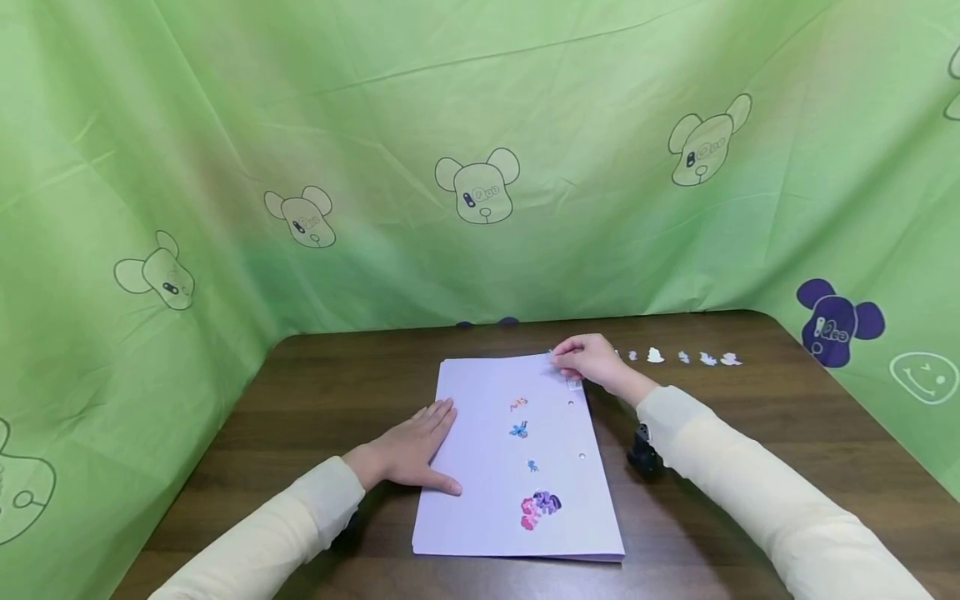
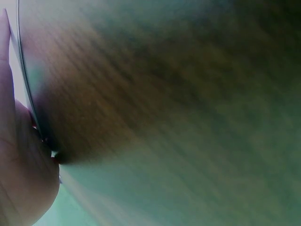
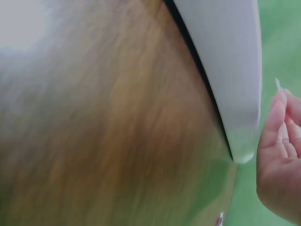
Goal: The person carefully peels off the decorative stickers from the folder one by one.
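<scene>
A white paper pad [image 1: 480, 521] with punched holes along its right side lies on the brown table. Small pony stickers run down it: an orange one [image 1: 518, 404], two blue ones and, near the bottom, a pink one [image 1: 529, 513] beside a purple one [image 1: 548, 502]. My left hand [image 1: 416, 442] rests on the pad's left edge, fingers straight and thumb spread. Over the top right corner, my right hand [image 1: 595, 363] pinches a small pale sticker [image 3: 278, 84] between thumb and forefinger; its printed side is hidden in the right wrist view.
On the wooden table [image 1: 330, 375], right of the pad, several more small cut-out stickers lie in a row, including a white one [image 1: 656, 356] and a pinkish one [image 1: 731, 359]. A green cloth [image 1: 390, 250] with mouse-head drawings hangs behind and at both sides.
</scene>
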`<action>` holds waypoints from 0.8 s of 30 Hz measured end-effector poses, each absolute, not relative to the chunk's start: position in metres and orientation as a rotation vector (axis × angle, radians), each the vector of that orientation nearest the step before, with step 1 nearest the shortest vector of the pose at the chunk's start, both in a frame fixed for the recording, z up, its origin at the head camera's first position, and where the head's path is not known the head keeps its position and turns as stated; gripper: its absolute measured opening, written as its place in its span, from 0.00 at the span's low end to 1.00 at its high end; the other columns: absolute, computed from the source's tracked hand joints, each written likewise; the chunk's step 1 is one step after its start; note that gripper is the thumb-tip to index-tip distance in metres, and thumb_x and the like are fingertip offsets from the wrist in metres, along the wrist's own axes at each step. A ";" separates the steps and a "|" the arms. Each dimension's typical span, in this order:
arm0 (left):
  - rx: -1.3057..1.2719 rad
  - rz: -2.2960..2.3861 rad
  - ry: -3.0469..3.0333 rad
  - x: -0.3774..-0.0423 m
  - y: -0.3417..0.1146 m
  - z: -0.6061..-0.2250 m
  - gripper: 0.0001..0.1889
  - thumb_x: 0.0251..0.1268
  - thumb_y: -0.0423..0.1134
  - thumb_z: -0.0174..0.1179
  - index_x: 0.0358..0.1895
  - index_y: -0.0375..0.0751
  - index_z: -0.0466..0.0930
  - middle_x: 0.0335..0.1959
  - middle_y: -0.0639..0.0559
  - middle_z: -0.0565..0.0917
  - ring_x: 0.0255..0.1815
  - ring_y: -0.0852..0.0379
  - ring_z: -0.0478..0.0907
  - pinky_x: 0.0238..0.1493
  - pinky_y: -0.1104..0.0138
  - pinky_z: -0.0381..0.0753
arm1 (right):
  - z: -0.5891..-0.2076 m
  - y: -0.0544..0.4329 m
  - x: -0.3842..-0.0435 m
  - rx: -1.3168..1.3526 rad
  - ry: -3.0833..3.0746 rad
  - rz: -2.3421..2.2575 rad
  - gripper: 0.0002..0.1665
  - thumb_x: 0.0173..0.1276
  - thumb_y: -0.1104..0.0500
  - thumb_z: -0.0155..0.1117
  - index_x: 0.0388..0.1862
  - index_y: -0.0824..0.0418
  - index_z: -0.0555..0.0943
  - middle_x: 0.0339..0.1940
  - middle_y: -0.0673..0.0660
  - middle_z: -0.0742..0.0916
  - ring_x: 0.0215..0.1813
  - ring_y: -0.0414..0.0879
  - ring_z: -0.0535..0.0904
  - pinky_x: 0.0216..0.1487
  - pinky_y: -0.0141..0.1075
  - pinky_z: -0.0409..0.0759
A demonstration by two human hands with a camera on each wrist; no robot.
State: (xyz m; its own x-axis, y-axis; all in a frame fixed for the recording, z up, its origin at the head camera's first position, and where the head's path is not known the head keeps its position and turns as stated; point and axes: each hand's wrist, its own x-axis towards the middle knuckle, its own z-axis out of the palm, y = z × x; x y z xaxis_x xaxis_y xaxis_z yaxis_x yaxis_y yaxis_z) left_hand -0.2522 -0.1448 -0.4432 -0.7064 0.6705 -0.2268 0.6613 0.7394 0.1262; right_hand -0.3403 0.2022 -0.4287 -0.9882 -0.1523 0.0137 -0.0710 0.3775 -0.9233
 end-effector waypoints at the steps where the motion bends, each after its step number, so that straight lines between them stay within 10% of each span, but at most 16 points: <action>1: 1.048 0.052 2.683 -0.252 -0.145 -0.443 0.64 0.49 0.82 0.46 0.78 0.38 0.39 0.79 0.44 0.38 0.78 0.52 0.34 0.74 0.58 0.42 | -0.427 0.206 -0.338 -0.211 2.542 -1.719 0.10 0.63 0.64 0.68 0.39 0.71 0.81 0.27 0.55 0.86 0.26 0.40 0.79 0.25 0.31 0.77; 24: 1.061 0.042 2.690 -0.251 -0.144 -0.443 0.63 0.51 0.81 0.48 0.78 0.36 0.39 0.79 0.43 0.38 0.78 0.51 0.33 0.74 0.59 0.41 | -0.434 0.272 -0.306 -0.148 2.649 -1.646 0.15 0.65 0.64 0.67 0.44 0.76 0.79 0.33 0.58 0.88 0.33 0.43 0.81 0.29 0.36 0.80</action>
State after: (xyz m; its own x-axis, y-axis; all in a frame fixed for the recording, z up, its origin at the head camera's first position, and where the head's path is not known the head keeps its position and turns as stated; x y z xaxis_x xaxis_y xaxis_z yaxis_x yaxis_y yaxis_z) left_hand -0.2506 -0.1442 -0.4433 -0.7041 0.6755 -0.2191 0.6683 0.7346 0.1171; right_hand -0.3056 0.2720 -0.4340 -0.9953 -0.0903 0.0339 -0.0704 0.4398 -0.8953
